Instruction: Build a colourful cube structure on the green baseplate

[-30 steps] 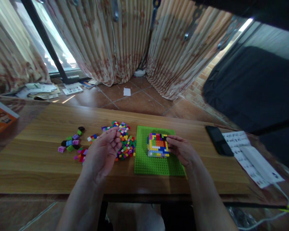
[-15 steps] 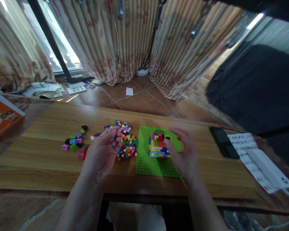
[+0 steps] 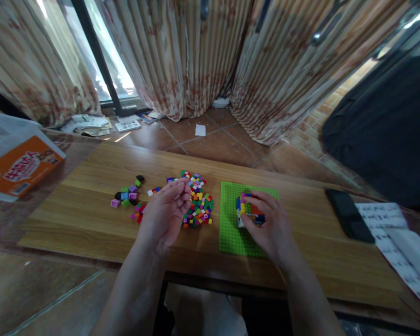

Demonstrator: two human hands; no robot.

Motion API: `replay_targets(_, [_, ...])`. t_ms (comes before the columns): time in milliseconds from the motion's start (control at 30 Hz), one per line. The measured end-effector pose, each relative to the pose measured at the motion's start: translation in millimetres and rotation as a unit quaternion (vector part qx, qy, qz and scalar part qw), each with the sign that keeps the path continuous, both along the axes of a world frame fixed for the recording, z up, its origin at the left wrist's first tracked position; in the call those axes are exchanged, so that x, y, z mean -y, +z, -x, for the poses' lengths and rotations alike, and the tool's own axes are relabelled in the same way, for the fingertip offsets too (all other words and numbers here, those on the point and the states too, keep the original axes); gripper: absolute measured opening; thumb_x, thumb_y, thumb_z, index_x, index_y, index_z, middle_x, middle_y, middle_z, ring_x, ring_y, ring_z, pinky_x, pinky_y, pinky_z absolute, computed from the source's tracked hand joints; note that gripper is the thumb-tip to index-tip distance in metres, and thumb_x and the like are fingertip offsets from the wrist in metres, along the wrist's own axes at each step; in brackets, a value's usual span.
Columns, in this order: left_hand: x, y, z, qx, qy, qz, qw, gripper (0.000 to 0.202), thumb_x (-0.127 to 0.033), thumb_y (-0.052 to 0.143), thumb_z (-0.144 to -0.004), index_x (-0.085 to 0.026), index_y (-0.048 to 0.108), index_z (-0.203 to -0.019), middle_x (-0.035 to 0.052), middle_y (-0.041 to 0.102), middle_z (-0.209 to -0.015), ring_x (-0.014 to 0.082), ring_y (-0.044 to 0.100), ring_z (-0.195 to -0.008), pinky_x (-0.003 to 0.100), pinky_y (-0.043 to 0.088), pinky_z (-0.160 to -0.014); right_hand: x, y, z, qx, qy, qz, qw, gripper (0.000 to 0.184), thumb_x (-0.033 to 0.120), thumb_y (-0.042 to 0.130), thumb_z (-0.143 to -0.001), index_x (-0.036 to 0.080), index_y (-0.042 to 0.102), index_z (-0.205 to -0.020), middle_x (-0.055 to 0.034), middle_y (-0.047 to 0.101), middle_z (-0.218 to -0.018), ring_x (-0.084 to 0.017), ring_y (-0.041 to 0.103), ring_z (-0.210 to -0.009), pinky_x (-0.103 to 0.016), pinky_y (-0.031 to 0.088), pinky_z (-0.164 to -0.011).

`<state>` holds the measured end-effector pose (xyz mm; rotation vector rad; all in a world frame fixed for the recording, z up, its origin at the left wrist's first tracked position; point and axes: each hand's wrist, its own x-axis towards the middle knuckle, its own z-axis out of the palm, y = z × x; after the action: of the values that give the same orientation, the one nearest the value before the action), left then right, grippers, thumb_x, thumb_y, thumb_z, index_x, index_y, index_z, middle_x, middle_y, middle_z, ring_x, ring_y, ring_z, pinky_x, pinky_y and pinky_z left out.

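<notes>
A small structure of stacked toy bricks in several colours stands on a green studded baseplate. My right hand is wrapped over its right side, thumb at the near face and fingers across the top, covering much of it. Palm turned up, my left hand hovers by a pile of loose small bricks. Its fingers are curled in and the thumb tip meets the index finger; whether something small is pinched there I cannot make out.
More loose bricks lie to the left on the wooden table. A black phone and a printed sheet are at the right end. An orange and white package sits at the far left.
My right hand has closed in from the right onto the brick structure, its fingers now over the top. The left hand keeps its curled pose. The whole view has swung a little left.
</notes>
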<state>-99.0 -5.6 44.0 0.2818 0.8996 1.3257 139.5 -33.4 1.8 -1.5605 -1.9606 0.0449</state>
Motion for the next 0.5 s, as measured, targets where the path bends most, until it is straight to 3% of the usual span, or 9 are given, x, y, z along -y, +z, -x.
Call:
replay_targets(167, [-0.3, 0.3, 0.9, 0.004, 0.004, 0.002, 1.0, 0.012, -0.007, 0.061, -0.079, -0.009, 0.067, -0.089, 0.0005, 0.063, -0.067, 0.0047, 0.057, -0.053, 0.013, 0.049, -0.052, 3.8, 4.7, 33.0, 0.0, 0.006, -0.056, 0.998, 0.022, 0.016, 0.054, -0.088, 0.024, 0.069, -0.102, -0.0061, 0.069, -0.108, -0.024, 0.059, -0.107, -0.045, 0.044, -0.097])
replay_targets(233, [-0.4, 1.0, 1.0, 0.006, 0.004, 0.003, 1.0, 0.012, -0.007, 0.061, -0.078, -0.009, 0.067, -0.089, 0.0001, 0.062, -0.066, 0.0046, 0.057, -0.052, 0.013, 0.049, -0.052, 3.0, 2.9, 51.2, -0.02, 0.051, -0.02, 0.998, 0.024, 0.016, 0.049, -0.091, 0.023, 0.069, -0.103, -0.0061, 0.07, -0.103, -0.021, 0.062, -0.098, -0.038, 0.048, -0.092])
replay_targets(367, [-0.1, 2.4, 2.5, 0.009, 0.007, 0.005, 1.0, 0.01, -0.007, 0.061, -0.078, -0.01, 0.066, -0.086, 0.0001, 0.062, -0.065, 0.0045, 0.057, -0.051, 0.012, 0.048, -0.051, -4.1, -5.5, 72.9, -0.017, 0.043, 0.08, 0.996, 0.027, 0.016, 0.045, -0.094, 0.022, 0.07, -0.103, -0.0071, 0.069, -0.098, -0.02, 0.063, -0.092, -0.033, 0.049, -0.083])
replay_targets(500, [0.1, 3.1, 5.7, 0.002, 0.017, 0.007, 1.0, 0.009, -0.007, 0.06, -0.078, -0.01, 0.066, -0.084, 0.0006, 0.063, -0.066, 0.0046, 0.057, -0.051, 0.013, 0.049, -0.05, -9.0, -10.9, 74.8, 0.023, 0.04, 0.099, 0.994, 0.028, 0.018, 0.045, -0.094, 0.023, 0.069, -0.106, -0.0072, 0.068, -0.098, -0.022, 0.061, -0.092, -0.034, 0.048, -0.081])
